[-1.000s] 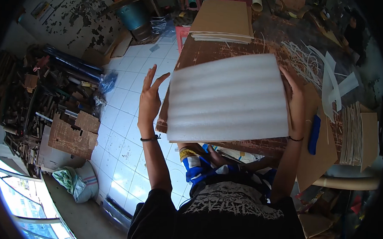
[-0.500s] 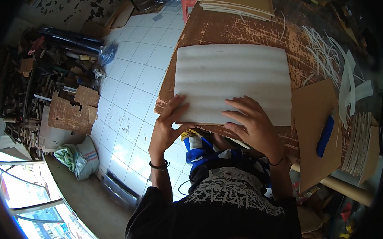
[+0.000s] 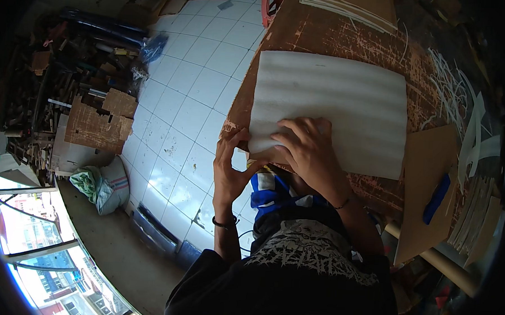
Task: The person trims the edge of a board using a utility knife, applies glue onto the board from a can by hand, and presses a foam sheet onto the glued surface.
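Partly under the hands (image 3: pixel 227 170) (image 3: pixel 316 152) lies white foam sheet (image 3: pixel 356 108).

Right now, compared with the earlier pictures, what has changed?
The right hand moved from the right edge of the white foam sheet leftward onto its top. The left hand, first beside its left edge, came to the near left corner. The blue object still lies on the brown cardboard.

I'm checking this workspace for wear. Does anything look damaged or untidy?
Yes. The table looks worn: its brown surface is scraped through to paler patches. White strips lie tangled at its right, like unsorted scraps. On the left, a brown board has a notched, ragged edge. The white sheet shows no clear tear.
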`<move>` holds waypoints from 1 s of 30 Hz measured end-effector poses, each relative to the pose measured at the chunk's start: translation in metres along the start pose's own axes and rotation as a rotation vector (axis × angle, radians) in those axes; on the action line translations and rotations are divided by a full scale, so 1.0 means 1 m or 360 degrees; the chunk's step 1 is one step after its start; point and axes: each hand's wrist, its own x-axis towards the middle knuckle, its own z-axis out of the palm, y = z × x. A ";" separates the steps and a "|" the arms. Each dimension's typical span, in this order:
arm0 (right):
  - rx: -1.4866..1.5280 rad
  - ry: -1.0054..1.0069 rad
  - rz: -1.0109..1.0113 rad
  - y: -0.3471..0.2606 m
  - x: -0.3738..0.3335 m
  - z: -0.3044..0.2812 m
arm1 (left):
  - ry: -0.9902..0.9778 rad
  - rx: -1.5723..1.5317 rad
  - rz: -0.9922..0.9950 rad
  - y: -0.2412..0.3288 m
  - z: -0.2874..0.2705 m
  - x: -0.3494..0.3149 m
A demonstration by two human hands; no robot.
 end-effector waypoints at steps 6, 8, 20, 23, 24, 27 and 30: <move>0.0163 0.0005 0.0262 0.006 0.016 -0.007 | 0.0026 -0.0100 -0.0101 -0.003 -0.001 0.000; 0.0187 0.0143 0.0260 0.011 0.020 -0.008 | 0.0013 -0.0120 -0.0102 0.000 0.002 0.007; 0.0840 0.0376 0.0767 0.029 0.024 -0.044 | -0.0041 0.0388 0.0399 0.017 0.015 0.024; 0.0862 0.0419 0.0787 0.035 0.023 -0.044 | -0.0055 0.0383 0.0368 0.022 0.015 0.026; 0.0902 0.0427 0.0804 0.037 0.024 -0.043 | -0.0079 0.0386 0.0331 0.023 0.014 0.027; 0.0881 0.0457 0.0860 0.040 0.027 -0.045 | -0.0153 0.0427 0.0286 0.029 0.011 0.037; 0.0931 0.0462 0.0982 0.054 0.025 -0.043 | -0.0173 0.0414 0.0416 0.017 0.020 0.063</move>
